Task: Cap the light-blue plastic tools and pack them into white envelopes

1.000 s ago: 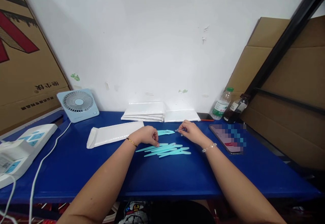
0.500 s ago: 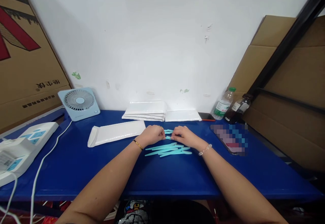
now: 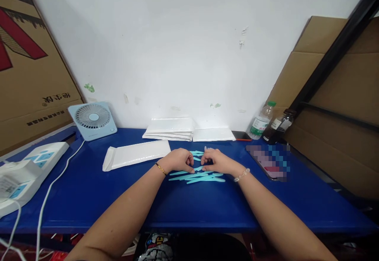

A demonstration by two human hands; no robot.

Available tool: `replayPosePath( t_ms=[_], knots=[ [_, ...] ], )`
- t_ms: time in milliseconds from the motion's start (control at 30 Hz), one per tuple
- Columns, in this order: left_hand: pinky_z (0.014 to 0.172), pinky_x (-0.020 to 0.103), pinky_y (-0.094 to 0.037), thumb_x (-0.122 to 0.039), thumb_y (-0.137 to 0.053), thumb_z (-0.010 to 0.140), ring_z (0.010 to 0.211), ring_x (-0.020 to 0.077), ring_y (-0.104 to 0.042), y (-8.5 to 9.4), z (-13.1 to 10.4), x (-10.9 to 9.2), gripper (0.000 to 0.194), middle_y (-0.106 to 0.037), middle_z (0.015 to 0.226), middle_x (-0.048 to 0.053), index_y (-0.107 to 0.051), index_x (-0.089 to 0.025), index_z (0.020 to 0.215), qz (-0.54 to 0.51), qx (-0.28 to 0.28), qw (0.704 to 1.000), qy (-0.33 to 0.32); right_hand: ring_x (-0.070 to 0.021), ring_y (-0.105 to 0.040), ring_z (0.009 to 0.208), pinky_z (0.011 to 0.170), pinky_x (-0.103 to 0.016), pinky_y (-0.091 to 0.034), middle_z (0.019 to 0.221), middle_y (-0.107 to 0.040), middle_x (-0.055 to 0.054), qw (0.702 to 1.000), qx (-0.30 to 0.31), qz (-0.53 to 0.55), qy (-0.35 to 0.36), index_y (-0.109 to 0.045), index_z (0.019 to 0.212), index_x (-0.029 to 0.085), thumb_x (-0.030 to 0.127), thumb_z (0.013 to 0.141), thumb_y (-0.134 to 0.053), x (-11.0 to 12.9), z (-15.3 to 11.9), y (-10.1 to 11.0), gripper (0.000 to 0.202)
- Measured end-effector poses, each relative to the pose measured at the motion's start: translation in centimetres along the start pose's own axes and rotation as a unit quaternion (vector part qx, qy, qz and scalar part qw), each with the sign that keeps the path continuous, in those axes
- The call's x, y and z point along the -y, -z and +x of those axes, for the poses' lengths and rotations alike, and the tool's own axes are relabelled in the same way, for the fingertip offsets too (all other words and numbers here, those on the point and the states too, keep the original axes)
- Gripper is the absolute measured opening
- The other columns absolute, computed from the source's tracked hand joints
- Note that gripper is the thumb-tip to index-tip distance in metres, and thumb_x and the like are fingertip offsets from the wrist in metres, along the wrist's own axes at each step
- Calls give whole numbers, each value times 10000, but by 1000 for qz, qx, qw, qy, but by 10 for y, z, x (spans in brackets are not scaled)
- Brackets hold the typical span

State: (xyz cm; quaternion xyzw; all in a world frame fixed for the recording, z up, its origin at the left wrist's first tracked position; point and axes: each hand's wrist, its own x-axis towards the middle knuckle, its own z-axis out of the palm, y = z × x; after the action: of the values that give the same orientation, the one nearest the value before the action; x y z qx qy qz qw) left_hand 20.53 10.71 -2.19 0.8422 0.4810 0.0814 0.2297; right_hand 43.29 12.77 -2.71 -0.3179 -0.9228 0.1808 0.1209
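My left hand (image 3: 180, 160) is over the table, its thumb stretched toward a loose pile of thin turquoise plastic sticks (image 3: 204, 177). Its curled fingers stand apart from the thumb, with nothing seen between them. Facing it from the right, my right hand (image 3: 217, 161) has its thumb low at the pile's far edge and its fingers spread from it. One stick's middle shows between the two thumbs; whether they touch it I cannot tell. Behind the hands lie more turquoise sticks (image 3: 196, 153), partly hidden by the fingers.
A white padded envelope (image 3: 136, 154) lies left of my hands. Stacked white envelopes (image 3: 168, 126) and another envelope (image 3: 213, 134) rest by the wall. A blue fan (image 3: 94, 119), power strip (image 3: 44, 162), two bottles (image 3: 260, 122), a dark phone (image 3: 241, 135) and a blurred phone (image 3: 268, 163) surround the workspace.
Both hands' pinched fingers have parted. The thumbs have come down nearer me, from the far sticks to the edge of the near pile.
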Motion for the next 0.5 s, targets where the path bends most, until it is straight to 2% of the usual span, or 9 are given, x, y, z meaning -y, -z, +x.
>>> replayPosePath(
  t_ms=[67,167,333,500],
  knots=[
    [507,209,-347,-438,-710,635,647,131,-584,-1,0,-3,269,-668,746,-11,-670,-209,771,5,23,1000,7,-159,-541,799,827,-334,-328,832,-596,0,1000,2,0,-1,-641,824,203,366,782,-667,0,2,-4,170],
    [515,214,-343,-377,-656,699,639,129,-583,-1,1,-5,179,-681,744,-7,-669,-210,761,20,19,999,17,-154,-535,798,833,-329,-327,806,-589,3,1000,5,0,0,-621,785,193,343,799,-649,0,2,-5,153],
    [535,224,-332,-380,-612,748,670,140,-587,3,2,-5,179,-689,773,5,-666,-210,769,61,-58,996,19,-133,-526,715,763,-296,-357,782,-577,0,1000,-26,1,-16,-620,763,188,289,819,-608,-6,-1,5,116],
    [577,231,-341,-354,-604,756,706,148,-589,9,2,4,156,-683,791,8,-658,-208,767,74,-120,989,41,-141,-529,719,678,-262,-376,804,-587,-18,993,-96,4,-71,-633,757,184,264,793,-618,-31,-9,15,89]
  ],
)
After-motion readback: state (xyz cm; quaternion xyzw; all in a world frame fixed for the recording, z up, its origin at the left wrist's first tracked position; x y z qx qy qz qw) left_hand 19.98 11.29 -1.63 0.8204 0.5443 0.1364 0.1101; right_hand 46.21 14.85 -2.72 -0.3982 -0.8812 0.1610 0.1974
